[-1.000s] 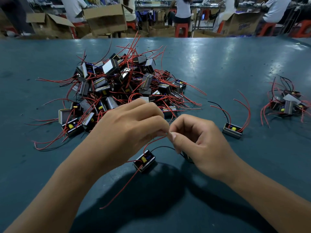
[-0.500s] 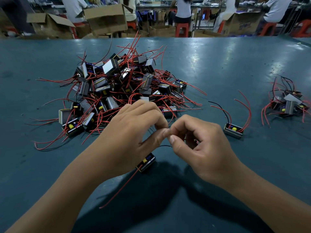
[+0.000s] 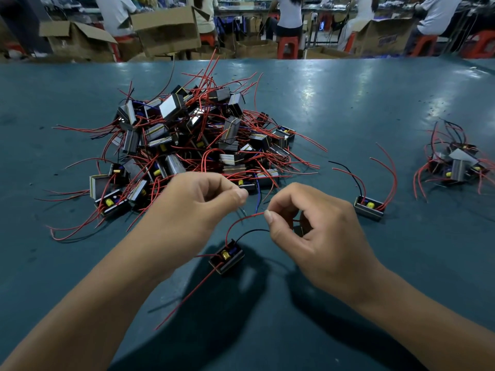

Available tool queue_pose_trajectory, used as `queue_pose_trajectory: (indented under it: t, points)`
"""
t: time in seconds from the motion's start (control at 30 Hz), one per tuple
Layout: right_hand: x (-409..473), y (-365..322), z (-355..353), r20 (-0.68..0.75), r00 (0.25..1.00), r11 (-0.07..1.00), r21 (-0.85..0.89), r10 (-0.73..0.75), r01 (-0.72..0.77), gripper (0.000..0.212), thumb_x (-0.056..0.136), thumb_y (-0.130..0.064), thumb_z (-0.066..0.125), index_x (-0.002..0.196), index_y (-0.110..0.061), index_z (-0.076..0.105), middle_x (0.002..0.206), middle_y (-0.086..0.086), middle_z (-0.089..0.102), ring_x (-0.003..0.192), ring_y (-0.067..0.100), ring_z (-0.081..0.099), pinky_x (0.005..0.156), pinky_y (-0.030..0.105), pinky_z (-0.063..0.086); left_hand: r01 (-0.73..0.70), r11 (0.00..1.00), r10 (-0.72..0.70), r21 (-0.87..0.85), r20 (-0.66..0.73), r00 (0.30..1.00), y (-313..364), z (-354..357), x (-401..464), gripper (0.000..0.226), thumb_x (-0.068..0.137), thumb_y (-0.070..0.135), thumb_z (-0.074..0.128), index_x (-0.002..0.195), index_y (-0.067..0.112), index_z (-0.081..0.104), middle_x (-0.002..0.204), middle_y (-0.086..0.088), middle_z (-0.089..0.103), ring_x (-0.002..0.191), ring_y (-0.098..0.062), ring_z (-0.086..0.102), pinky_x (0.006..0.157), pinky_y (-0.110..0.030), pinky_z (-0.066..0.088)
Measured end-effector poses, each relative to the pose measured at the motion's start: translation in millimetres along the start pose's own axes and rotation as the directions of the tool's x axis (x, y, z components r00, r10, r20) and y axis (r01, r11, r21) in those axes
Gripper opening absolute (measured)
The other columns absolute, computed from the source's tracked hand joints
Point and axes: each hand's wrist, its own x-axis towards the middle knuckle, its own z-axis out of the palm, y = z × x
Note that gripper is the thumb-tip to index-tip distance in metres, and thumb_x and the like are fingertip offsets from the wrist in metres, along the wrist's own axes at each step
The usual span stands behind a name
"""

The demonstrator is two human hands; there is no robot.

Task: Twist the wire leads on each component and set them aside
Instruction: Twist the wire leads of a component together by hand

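A small black component [image 3: 226, 257] with a yellow part lies on the teal table [image 3: 348, 108] between my hands. Its red lead [image 3: 241, 219] arcs up to my right hand [image 3: 316, 234], which pinches the lead's end between thumb and index finger. Its black lead [image 3: 251, 231] runs under the same hand. Another long red lead [image 3: 187, 295] trails toward me. My left hand [image 3: 198, 207] hovers just left of the wire with curled fingers and thumb pressed to the index finger; no wire shows plainly in it.
A big pile of components with red leads [image 3: 192, 140] lies behind my left hand. One lone component [image 3: 369, 207] sits to the right, and a small heap [image 3: 455, 164] farther right. Cardboard boxes [image 3: 166, 28] and seated people are beyond the table.
My hands, pinching together at one wire end before, have drawn apart. The right hand keeps the red lead; the left has moved up and left off it.
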Motion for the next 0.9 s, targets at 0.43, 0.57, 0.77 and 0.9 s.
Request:
queue_pose_trajectory:
  t: [0.43,0.57,0.77,0.9]
  points:
    - [2,6,2,0.079,0.974,0.942,0.247,0.214,-0.227,0.007,0.089,-0.024,0.065,0.081,-0.025,0.064,0.064,-0.012,0.058,0.056,0.003,0.049,0.053,0.020,0.041,-0.274,0.958,0.256,0.089,0.176,0.951,-3,1,5,0.010,0.087,0.031,0.068,0.089,0.022,0.072,0.077,0.016,0.068,0.069,0.003,0.059,0.066,-0.008,0.042]
    - [1,6,1,0.108,0.970,0.928,0.286,0.216,-0.238,0.005,0.089,-0.025,0.065,0.084,-0.025,0.066,0.069,-0.001,0.062,0.059,0.019,0.054,0.053,0.036,0.045,-0.375,0.907,0.345,0.193,0.169,0.923,-2,1,3,0.009,0.092,0.031,0.067,0.088,0.024,0.069,0.076,0.020,0.062,0.071,0.001,0.057,0.066,-0.009,0.040]
    - [1,5,5,0.139,0.961,0.888,0.370,0.238,-0.273,0.002,0.085,-0.021,0.068,0.085,-0.020,0.069,0.074,0.003,0.067,0.066,0.026,0.059,0.060,0.044,0.049,-0.503,0.765,0.480,0.401,0.166,0.862,1,3,3,0.006,0.092,0.021,0.064,0.088,0.017,0.065,0.083,0.012,0.058,0.078,-0.009,0.056,0.071,-0.013,0.040]
    - [0,2,7,0.143,0.958,0.865,0.412,0.249,-0.286,0.004,0.086,-0.024,0.068,0.085,-0.020,0.069,0.073,0.005,0.065,0.063,0.025,0.056,0.059,0.044,0.047,-0.481,0.769,0.457,0.421,0.165,0.874,2,3,1,0.012,0.094,0.030,0.062,0.087,0.020,0.062,0.081,0.012,0.057,0.078,-0.011,0.054,0.070,-0.015,0.039]
